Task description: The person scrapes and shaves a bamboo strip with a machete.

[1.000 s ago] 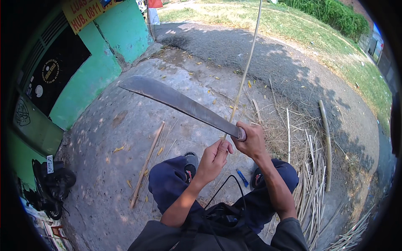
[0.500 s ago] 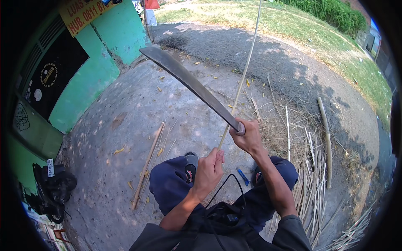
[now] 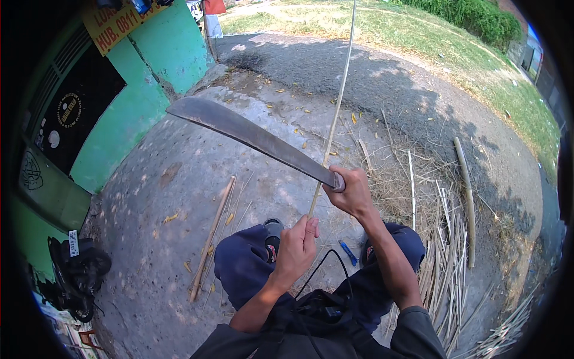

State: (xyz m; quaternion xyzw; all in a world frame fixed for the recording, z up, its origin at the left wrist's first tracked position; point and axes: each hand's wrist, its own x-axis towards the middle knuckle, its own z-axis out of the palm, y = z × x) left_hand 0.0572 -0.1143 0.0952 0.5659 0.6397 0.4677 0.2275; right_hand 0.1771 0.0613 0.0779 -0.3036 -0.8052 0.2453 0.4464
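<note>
Swung lower toward the upper left, the machete [image 3: 257,139] crosses the pale strip [image 3: 337,107] at mid-frame.
Right hand [image 3: 350,191] has fingers closed round its handle [image 3: 339,182]; left hand [image 3: 296,245] grips the strip's lower end, probably steadying it against the blade, its far end running past the frame's top.

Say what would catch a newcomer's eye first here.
Probably the machete in the right hand, its blade slanting up and left across the middle. Then the long pale strip it crosses in view, held in the left hand. On the ground at right lies a stick pile.
</note>
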